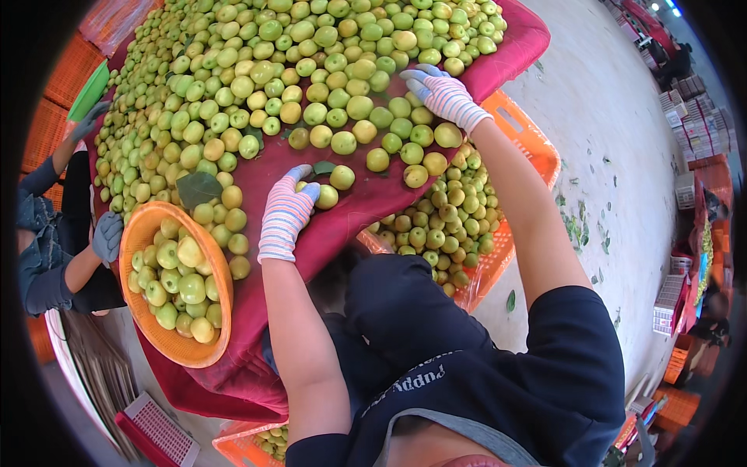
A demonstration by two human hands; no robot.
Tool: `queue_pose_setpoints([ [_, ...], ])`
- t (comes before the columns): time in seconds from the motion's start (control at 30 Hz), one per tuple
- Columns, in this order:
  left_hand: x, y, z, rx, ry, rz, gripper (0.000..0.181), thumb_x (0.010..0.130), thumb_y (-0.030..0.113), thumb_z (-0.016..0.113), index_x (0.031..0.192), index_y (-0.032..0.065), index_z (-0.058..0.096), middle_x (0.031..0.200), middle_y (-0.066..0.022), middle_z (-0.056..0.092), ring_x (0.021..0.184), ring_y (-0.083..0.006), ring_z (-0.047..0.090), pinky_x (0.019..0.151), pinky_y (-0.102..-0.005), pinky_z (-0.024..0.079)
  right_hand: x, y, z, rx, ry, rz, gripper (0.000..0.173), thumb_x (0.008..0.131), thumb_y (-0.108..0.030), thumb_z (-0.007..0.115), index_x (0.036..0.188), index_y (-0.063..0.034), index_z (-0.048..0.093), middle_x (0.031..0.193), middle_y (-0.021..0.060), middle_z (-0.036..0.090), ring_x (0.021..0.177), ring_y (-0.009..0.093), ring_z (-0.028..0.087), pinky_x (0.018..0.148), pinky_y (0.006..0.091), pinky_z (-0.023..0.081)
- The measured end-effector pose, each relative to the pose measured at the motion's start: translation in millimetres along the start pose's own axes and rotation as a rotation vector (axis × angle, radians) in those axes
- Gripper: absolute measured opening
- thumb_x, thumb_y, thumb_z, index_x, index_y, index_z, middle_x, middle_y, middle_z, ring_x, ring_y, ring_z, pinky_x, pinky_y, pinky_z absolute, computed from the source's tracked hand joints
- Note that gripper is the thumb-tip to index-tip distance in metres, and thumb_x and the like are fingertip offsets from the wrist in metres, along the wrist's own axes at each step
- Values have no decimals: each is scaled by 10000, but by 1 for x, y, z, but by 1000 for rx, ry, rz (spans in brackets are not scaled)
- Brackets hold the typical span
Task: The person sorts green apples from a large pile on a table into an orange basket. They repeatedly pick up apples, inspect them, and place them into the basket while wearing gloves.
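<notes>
Green jujubes (262, 73) lie heaped on a table covered with dark red cloth (262, 160). My left hand (287, 213), in a striped knit glove with blue-grey fingertips, is at the near edge of the cloth. Part of one jujube shows between its thumb and finger, and another jujube (326, 197) lies against the thumb. My right hand (444, 96), gloved alike, reaches over the right side of the heap. Its fingers are spread and rest by several jujubes; whatever lies under the palm is hidden.
An orange basket of jujubes (225, 292) tilts at the table's left edge. Below the right edge stands an orange crate (528, 146) holding jujubes; another crate (233, 442) is lower left. Across the table a co-worker's gloved hand (107, 236) is beside the basket. Leaves (575, 227) litter the floor.
</notes>
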State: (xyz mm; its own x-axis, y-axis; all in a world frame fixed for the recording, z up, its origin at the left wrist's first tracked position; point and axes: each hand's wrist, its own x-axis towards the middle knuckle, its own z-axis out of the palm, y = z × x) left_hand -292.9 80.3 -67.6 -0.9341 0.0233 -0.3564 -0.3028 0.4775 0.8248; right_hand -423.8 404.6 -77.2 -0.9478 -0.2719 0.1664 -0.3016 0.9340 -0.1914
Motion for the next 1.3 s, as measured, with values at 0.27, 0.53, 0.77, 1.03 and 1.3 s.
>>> queue_pose_setpoints([
  [0.27,5,0,3,110,-28,86,482,805,202,616,1257,50,554,1152,-212,619,1048,-313,604,916,-366,461,-6,12,-10,214,-297,-26,390,950,-380,407,1270,-197,536,1320,72,520,1160,299,520,944,382,451],
  [0.53,7,-1,5,92,-24,86,489,811,203,631,1261,31,548,1165,-202,618,1076,-318,596,934,-365,456,-34,8,-6,485,193,-191,404,937,-342,474,1273,-123,529,1295,105,539,1229,300,469,1015,367,395],
  [0.77,10,-2,10,-4,-14,103,461,815,180,613,1243,19,560,1067,-188,653,940,-256,638,849,-337,492,-36,-35,-15,107,-144,-113,457,888,-513,502,1239,-229,574,1268,30,551,1194,299,476,1009,417,393],
  [1.03,15,-13,13,70,35,162,451,795,215,628,1196,13,583,1082,-203,649,1009,-305,627,903,-367,472,-93,-36,-41,213,-287,-478,235,828,-250,651,979,-70,655,980,123,635,1008,311,572,872,411,481],
  [1.3,4,4,11,-147,76,76,449,824,127,641,1239,-17,550,872,-80,641,615,-114,552,563,-269,477,8,-71,-21,425,-32,-299,362,831,-232,648,1159,-82,608,1091,119,615,984,314,611,830,384,511],
])
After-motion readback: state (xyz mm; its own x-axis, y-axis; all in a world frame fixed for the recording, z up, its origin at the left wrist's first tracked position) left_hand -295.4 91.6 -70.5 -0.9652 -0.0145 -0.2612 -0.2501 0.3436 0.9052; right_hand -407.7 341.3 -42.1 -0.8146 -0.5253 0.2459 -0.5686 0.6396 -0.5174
